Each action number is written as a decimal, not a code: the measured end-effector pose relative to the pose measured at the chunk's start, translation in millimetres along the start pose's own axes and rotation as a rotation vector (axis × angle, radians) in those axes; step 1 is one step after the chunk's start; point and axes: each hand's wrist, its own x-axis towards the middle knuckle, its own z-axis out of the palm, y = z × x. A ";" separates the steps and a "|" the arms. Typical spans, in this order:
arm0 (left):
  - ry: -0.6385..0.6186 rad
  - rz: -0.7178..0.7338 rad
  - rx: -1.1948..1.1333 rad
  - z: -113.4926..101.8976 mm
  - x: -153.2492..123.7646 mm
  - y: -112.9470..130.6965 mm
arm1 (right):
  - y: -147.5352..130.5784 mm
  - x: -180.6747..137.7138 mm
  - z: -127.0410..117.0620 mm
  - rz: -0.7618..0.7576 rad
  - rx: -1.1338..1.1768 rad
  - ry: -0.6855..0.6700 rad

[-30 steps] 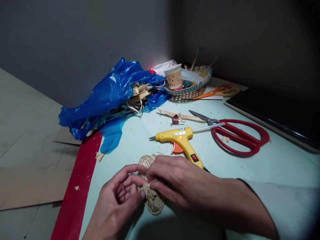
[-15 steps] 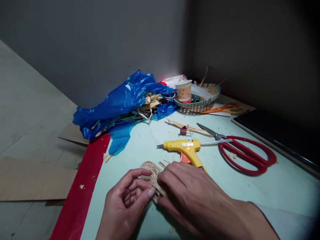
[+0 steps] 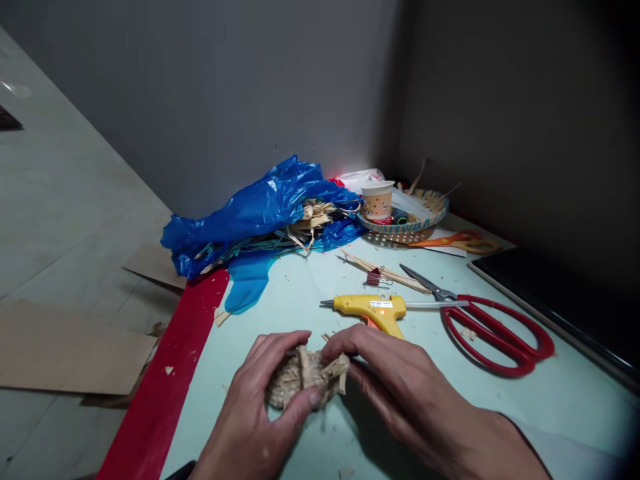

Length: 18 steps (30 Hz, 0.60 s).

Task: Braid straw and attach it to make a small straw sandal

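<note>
A small oval piece woven from tan plant fibre (image 3: pixel 287 379) is held just above the table's front part, with a flat strip across it and short strip ends at its right. My left hand (image 3: pixel 267 393) is closed round its left side, thumb on the near face and fingers over the top edge. On the right side my right hand (image 3: pixel 395 383) has its fingers bent at the strip ends; its fingertips are partly hidden, but they appear to grip the piece. Just beyond my right hand lies a yellow glue gun (image 3: pixel 373 309) with a glue stick in its back.
Red-handled scissors (image 3: pixel 493 333) lie to the right, beside a black flat panel (image 3: pixel 565 293). Behind are a binder clip (image 3: pixel 374 277), fibre strips, orange scissors (image 3: pixel 453 241) and a basket (image 3: pixel 400 233) holding a paper cup (image 3: pixel 377 200). A blue plastic bag (image 3: pixel 260 200) of fibre stands back left.
The woven piece has been turned, so its strip and loose ends now show. My left hand has gone from fingers curled beside it to wrapping its left side. The view has shifted slightly.
</note>
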 end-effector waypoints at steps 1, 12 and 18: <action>-0.006 0.018 0.006 -0.4 -0.9 1.6 | -0.2 -0.6 -0.3 -0.007 0.016 0.004; -0.138 -0.099 -0.069 0.2 -1.0 10.6 | -5.2 -2.8 -2.5 -0.005 0.050 -0.079; -0.150 -0.278 -0.270 5.2 4.4 10.8 | 0.1 0.6 8.6 -0.128 -0.232 -0.163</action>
